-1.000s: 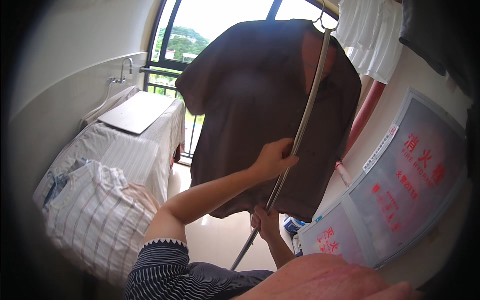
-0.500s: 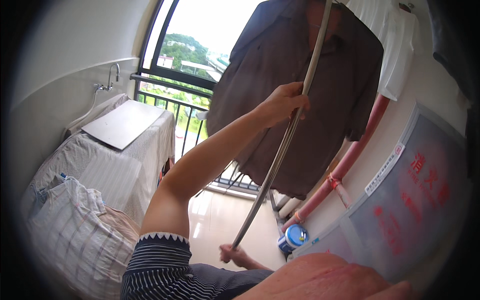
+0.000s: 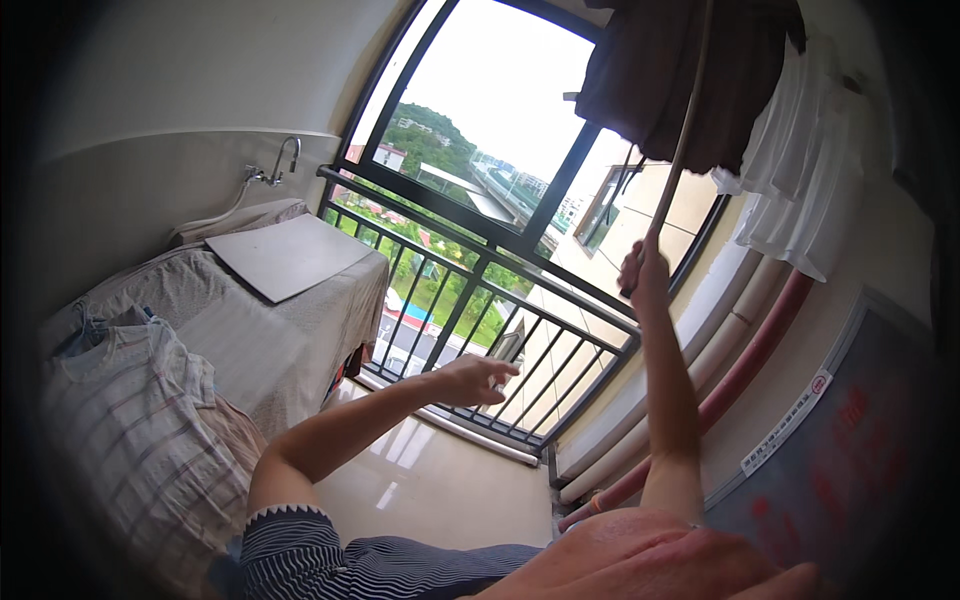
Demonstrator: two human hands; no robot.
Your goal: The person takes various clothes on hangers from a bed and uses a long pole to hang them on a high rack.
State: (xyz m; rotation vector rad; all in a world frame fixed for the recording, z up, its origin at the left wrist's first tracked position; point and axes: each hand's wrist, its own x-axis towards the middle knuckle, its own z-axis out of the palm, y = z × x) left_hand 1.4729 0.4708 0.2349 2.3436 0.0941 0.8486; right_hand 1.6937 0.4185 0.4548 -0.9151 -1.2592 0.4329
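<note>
"Starting nearest: what do the hands have?"

"Out in front, the left grip (image 3: 475, 381), fingers parted and loosely curled, nothing seen in it; well apart from the pole (image 3: 690, 120). Farther up, the right grip (image 3: 646, 270), wrapped round the pole's lower end, arm raised; no second hand on it."

"And the dark garment (image 3: 640, 90)?"

"High, upper right, hem down, pole crossing in front of it; its top and the pole's tip lie out of view; cannot tell how, or whether, the two are joined."

"Main hazard?"

"Long pole, held one-handed at the bottom; my judgement: a small twist of the wrist would swing the tip widely; if the garment hangs from that tip, a tilt could let it slip off; a tiring arm would make it likelier."

"Beyond?"

"White clothes (image 3: 800, 215) just right of the dark hem; a sideways swing could snag them; whether they touch, cannot tell. Farthest, the railing (image 3: 479, 275) and window (image 3: 500, 70); a garment falling wide might catch on the bars; whether the glass stands open, unclear; the free hand looks too low to catch a drop up there."
</note>
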